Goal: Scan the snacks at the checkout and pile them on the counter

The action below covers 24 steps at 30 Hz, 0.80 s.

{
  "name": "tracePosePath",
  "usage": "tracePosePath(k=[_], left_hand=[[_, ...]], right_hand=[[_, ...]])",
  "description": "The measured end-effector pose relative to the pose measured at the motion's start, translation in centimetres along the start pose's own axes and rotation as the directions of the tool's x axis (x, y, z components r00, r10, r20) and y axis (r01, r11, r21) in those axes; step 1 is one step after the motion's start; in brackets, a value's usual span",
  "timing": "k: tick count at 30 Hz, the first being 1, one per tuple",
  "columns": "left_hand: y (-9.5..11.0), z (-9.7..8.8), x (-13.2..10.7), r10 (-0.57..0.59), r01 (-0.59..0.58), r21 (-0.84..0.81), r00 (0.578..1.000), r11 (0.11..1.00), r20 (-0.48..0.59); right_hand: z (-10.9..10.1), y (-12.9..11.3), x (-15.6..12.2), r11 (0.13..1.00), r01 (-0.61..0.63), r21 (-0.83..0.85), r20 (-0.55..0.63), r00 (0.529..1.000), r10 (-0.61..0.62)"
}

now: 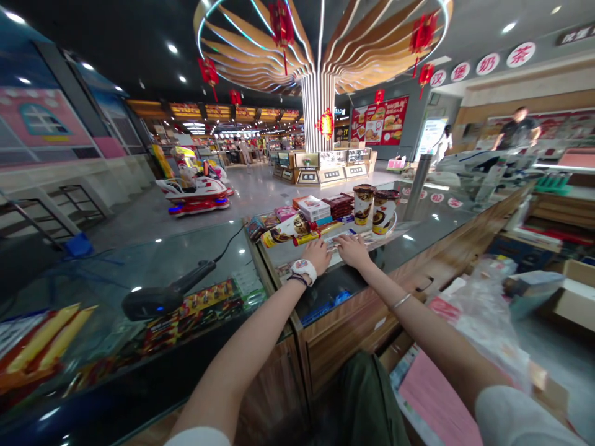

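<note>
Before me, the desk (434, 238) is smooth glossy glass over matt wood-grain panels (353, 331); the snack packets (281, 230) are glossy plastic film, the post (417, 186) brushed metal.

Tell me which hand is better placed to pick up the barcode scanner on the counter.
Left, probably. The left hand, with the white watch, is on the scanner's side, closer to the black barcode scanner. The right hand lies farther away, with the left hand and arm between it and the scanner.
</note>
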<state>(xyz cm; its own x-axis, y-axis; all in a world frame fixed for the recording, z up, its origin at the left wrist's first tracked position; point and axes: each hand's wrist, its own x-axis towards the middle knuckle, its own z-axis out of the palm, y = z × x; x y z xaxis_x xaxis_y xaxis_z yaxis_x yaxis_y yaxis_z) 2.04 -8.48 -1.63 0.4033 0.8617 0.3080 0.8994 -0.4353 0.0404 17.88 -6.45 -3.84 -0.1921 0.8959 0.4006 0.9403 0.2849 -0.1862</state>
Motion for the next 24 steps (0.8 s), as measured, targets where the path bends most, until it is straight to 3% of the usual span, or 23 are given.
tracePosePath(k=[5, 9, 12, 16, 20, 24], left_hand=[[-0.6, 0.6, 0.3, 0.036, -0.027, -0.094, 0.994, 0.995, 0.1], [-0.7, 1.0, 0.5, 0.032, -0.024, -0.098, 0.996, 0.995, 0.084], [-0.6, 0.4, 0.2, 0.046, -0.044, -0.094, 0.999, 0.995, 0.026], [-1.2, -2.4, -0.4, 0.072, -0.084, -0.068, 0.984, 0.994, -0.16], [-4.0, -5.3, -1.6, -0.109, 0.095, -0.06, 0.943, 0.994, -0.315], [-8.0, -5.8, -3.2, -0.296, 0.302, -0.033, 0.898, 0.953, -0.327]], right_hand=[[0.3, 1.0, 0.4, 0.991, -0.132, -0.019, -0.015, 0.991, 0.131], [0.2, 1.7, 0.9, 0.984, -0.181, -0.008, 0.054, 0.982, 0.181], [0.2, 1.7, 0.9, 0.982, -0.19, 0.001, 0.074, 0.979, 0.19], [0.1, 1.2, 0.8, 0.99, -0.126, 0.058, -0.017, 0.992, 0.127], [-0.6, 0.1, 1.5, 0.988, 0.004, 0.155, -0.088, 0.996, 0.01], [-1.3, -2.8, 3.4, 0.961, 0.026, 0.275, -0.065, 0.998, -0.008]])
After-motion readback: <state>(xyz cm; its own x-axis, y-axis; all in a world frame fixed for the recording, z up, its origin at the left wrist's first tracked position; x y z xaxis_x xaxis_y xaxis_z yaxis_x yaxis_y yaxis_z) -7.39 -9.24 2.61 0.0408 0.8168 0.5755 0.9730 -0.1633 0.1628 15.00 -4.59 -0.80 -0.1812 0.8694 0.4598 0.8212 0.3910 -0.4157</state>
